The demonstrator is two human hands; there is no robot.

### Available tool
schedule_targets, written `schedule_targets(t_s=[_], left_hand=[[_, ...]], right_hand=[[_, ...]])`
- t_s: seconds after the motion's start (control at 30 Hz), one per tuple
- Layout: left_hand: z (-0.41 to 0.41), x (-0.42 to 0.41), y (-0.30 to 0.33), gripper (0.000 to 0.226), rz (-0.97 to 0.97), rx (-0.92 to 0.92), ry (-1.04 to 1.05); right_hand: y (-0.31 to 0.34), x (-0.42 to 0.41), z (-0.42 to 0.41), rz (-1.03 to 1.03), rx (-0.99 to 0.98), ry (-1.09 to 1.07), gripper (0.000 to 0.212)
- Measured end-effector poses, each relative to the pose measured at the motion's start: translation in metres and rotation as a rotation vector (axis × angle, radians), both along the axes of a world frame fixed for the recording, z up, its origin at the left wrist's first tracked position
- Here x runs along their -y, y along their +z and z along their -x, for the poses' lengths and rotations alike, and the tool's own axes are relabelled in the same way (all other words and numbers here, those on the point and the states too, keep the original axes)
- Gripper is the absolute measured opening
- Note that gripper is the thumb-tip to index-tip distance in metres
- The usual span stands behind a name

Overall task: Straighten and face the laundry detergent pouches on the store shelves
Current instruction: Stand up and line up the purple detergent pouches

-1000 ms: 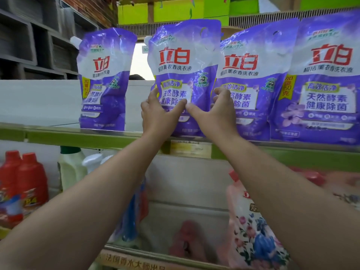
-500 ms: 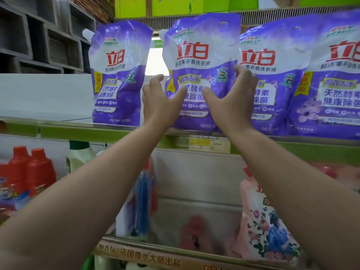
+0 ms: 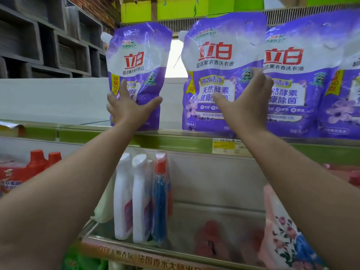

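Several purple-and-white detergent pouches stand upright in a row on the green-edged upper shelf (image 3: 171, 140). My left hand (image 3: 129, 109) lies against the lower front of the leftmost pouch (image 3: 138, 61), fingers spread and pointing up, thumb out to its right edge. That pouch is turned a little to the left and stands apart from the rest. My right hand (image 3: 246, 98) holds the second pouch (image 3: 220, 61) at its right edge, thumb on the front, fingers curled at the seam with the third pouch (image 3: 292, 75). A fourth pouch (image 3: 348, 98) is cut off at the right.
A yellow price tag (image 3: 224, 146) sits on the shelf lip. On the lower shelf stand white and blue spray bottles (image 3: 140, 197), red-capped bottles (image 3: 41, 162) at left and a floral pink pouch (image 3: 286, 227) at right. Dark cubbyholes (image 3: 48, 36) line the left wall.
My left hand has let go of the second pouch and moved left onto the leftmost pouch. My right hand stays on the second pouch. The view has shifted left.
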State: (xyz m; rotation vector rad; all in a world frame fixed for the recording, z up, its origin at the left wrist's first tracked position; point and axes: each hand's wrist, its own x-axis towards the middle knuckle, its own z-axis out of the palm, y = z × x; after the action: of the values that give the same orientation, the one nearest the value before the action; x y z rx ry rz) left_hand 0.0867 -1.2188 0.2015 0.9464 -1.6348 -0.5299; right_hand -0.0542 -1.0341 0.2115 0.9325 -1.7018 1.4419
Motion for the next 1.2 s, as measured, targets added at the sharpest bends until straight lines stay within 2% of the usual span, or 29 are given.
schedule_targets(t_s=[0.13,0.3,0.67,0.83,1.2], left_hand=[[0.007,0.007,-0.009,0.109,-0.028,0.128,0.028],[0.01,0.009,-0.004,0.101,-0.02,0.147,0.016],[0.016,0.006,-0.004,0.06,0.049,0.184,0.003],[0.015,0.005,-0.007,0.055,0.071,0.155,-0.023],[0.032,-0.023,-0.005,0.059,0.141,0.223,-0.08]], right_hand=[[-0.006,0.004,0.002,0.074,-0.008,-0.065,0.087],[-0.015,0.013,0.017,0.0,0.224,0.06,0.102],[-0.002,0.033,0.032,-0.15,0.239,0.022,0.115],[0.002,0.048,0.035,-0.244,0.249,-0.014,0.113],[0.016,0.064,0.057,-0.368,0.381,0.149,0.112]])
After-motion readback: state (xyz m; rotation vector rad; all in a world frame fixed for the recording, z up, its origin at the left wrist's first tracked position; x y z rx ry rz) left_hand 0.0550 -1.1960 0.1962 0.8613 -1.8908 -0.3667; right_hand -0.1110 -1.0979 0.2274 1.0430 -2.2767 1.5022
